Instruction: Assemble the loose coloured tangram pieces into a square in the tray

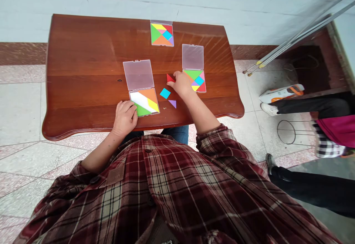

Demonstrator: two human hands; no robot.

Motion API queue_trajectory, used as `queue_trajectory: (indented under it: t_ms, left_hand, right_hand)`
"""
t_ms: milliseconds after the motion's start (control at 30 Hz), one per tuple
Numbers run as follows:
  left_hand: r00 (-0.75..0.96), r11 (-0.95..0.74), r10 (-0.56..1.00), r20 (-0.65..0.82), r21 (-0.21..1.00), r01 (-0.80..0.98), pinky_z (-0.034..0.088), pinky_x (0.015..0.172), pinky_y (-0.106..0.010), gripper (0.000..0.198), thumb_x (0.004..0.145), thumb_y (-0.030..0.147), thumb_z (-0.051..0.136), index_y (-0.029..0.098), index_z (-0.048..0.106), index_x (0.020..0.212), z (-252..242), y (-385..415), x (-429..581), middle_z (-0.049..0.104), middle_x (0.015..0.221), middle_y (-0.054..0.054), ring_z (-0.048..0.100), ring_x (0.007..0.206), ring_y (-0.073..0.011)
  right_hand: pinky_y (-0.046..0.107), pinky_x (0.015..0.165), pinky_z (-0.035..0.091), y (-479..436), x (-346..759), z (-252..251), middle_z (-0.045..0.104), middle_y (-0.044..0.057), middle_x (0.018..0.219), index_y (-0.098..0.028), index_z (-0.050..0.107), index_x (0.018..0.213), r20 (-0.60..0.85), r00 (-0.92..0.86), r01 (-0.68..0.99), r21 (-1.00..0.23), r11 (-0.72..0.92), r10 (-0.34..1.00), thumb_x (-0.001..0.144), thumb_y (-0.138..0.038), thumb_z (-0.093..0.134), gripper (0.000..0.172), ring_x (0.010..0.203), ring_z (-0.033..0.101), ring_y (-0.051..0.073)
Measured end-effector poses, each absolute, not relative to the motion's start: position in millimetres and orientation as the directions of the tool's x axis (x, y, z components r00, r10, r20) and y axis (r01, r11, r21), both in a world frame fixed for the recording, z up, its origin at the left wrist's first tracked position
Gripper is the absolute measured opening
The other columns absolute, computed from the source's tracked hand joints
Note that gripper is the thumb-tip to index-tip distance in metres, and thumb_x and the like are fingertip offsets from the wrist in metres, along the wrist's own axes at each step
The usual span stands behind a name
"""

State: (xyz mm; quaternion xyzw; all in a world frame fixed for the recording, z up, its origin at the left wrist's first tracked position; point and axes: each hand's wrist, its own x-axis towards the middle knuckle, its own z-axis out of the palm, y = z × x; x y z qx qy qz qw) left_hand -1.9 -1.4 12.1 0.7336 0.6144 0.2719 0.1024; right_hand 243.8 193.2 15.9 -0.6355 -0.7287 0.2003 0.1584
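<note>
My left hand (126,118), fingers bent, grips the left edge of an open tangram case (143,114). In its tray lie a green triangle (140,109), an orange triangle (149,95) and a yellow parallelogram (153,105), with bare white floor between them. My right hand (183,84) has its thumb and fingers closed on a red triangle (169,78) at the table top; part of the piece is hidden. Just in front of that hand lie a blue square (165,93) and a purple triangle (172,104), both loose on the wood.
A second open tangram case (193,57), filled with pieces, lies beyond my right forearm. Another filled case (162,35) sits at the table's far edge. The brown wooden table (83,70) stands by a white wall. Crutches (266,59) and seated people's legs (299,105) are at right.
</note>
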Motion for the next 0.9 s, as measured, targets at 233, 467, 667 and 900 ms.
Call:
queue_trajectory:
  t_ms: [233, 467, 667, 900]
  left_hand:
    - [0.104, -0.226, 0.956, 0.274, 0.461, 0.858, 0.037, 0.112, -0.053, 0.025, 0.091, 0.024, 0.043, 0.02, 0.067, 0.098, 14, -3, 0, 0.066, 0.115, -0.01, 0.056, 0.116, -0.0271]
    - [0.089, -0.226, 0.953, 0.289, 0.483, 0.846, 0.038, 0.112, -0.053, 0.024, 0.089, 0.022, 0.045, 0.019, 0.068, 0.096, 12, -3, 1, 0.067, 0.113, -0.011, 0.057, 0.115, -0.027]
    - [0.096, -0.232, 0.955, 0.282, 0.503, 0.833, 0.037, 0.112, -0.055, 0.026, 0.089, 0.022, 0.045, 0.019, 0.069, 0.099, 11, -3, 1, 0.067, 0.113, -0.011, 0.056, 0.114, -0.0277]
    - [0.119, -0.268, 0.941, 0.317, 0.482, 0.834, 0.038, 0.111, -0.054, 0.026, 0.09, 0.022, 0.044, 0.018, 0.068, 0.099, 9, -3, 2, 0.066, 0.112, -0.012, 0.056, 0.113, -0.027]
  right_hand:
    - [0.044, 0.075, 0.052, 210, 243, 37, 0.056, 0.002, 0.068, -0.02, 0.055, 0.073, -0.24, -0.153, 0.879, -0.477, 0.021, 0.959, 0.065, -0.013, 0.079, 0.027, 0.08, 0.061, 0.026]
    - [0.022, 0.058, 0.047, 155, 206, 80, 0.056, -0.004, 0.061, -0.019, 0.051, 0.079, -0.295, -0.33, 0.594, -0.803, -0.046, 0.897, 0.086, -0.007, 0.057, 0.016, 0.057, 0.056, 0.009]
    - [0.015, 0.047, 0.046, 120, 143, 66, 0.055, -0.007, 0.056, -0.019, 0.049, 0.083, -0.438, -0.399, 0.474, -0.851, -0.228, 0.806, 0.089, -0.006, 0.058, 0.017, 0.048, 0.056, 0.006]
    - [0.017, 0.045, 0.045, 118, 126, 51, 0.057, -0.008, 0.063, -0.019, 0.05, 0.102, -0.424, -0.361, 0.564, -0.809, -0.168, 0.831, 0.086, -0.004, 0.057, 0.023, 0.046, 0.057, 0.007]
